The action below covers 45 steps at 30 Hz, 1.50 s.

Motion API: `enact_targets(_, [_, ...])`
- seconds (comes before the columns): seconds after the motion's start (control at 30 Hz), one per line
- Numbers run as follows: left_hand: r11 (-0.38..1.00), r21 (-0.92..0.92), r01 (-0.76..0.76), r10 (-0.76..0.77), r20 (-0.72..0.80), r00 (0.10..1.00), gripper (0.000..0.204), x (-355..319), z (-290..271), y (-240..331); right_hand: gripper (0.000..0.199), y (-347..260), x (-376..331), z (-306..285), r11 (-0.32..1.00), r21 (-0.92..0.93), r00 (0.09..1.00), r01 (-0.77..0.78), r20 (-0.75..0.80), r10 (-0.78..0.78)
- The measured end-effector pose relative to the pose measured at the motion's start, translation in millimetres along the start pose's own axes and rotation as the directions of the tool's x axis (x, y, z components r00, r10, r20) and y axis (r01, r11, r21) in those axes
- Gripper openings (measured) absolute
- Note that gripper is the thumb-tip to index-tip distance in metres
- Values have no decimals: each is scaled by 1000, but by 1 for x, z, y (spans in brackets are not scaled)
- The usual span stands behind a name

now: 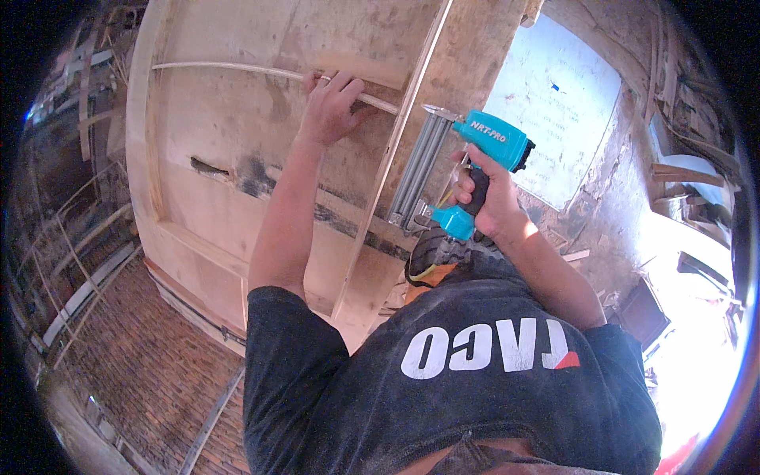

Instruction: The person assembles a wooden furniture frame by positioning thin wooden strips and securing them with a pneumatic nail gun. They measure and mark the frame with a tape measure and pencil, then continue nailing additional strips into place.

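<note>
A thin wooden slat (273,72) lies across the upper part of a broad, stained plywood desk (237,127). Its long axis runs left to right, dipping slightly toward the right, where its end meets a long wooden rail (393,146) that crosses at a steep slant. The left hand (336,107) is on the slat, nearer its right end than its left; the fingers are bent over it, with the thumb on the near side, so the grip is nearly closed around the wood.

Just across the rail, the right hand (499,194) holds a teal nail gun (495,141), its fingers wrapped round the dark handle. Whether a finger presses the trigger cannot be made out. The tool's nose points left, close beside the rail and almost level with the slat's right end; whether it touches the rail is unclear. Its silver magazine (419,166) slants down toward the person, roughly alongside the rail.

Lower on the plywood are a dark slot (210,168) and a blackish smudge (255,176). Another wooden rail, a wider one, edges the left side. Farther right, a white sheet (554,103) bears faint marks. The person's black T-shirt (451,404) fills the lower middle, and brick flooring (158,340) shows at lower left.
</note>
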<state>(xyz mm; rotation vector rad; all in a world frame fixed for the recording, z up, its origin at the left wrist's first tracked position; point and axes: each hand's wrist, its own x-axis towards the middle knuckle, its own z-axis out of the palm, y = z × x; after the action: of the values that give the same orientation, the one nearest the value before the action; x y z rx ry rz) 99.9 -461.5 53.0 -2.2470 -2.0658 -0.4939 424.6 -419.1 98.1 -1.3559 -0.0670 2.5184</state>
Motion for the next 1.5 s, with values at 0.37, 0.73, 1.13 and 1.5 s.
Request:
enact_targets(0.37, [1000, -19, 9, -7, 68, 998, 37, 0, 2, -2, 33, 10, 2, 4, 995, -54, 996, -84, -1, 84])
enact_targets(0.73, [998, -47, 33, -29, 91, 995, 36, -1, -3, 1, 34, 10, 2, 3, 995, -67, 997, -71, 11, 72])
enact_targets(1.13, [1000, -8, 2, -2, 61, 998, 36, 1, -4, 2, 33, 12, 3, 3, 996, -59, 998, -69, 2, 69])
enact_targets(1.5, [999, -35, 19, -17, 77, 997, 38, 2, -5, 3, 35, 12, 3, 2, 995, -84, 998, -60, 18, 61])
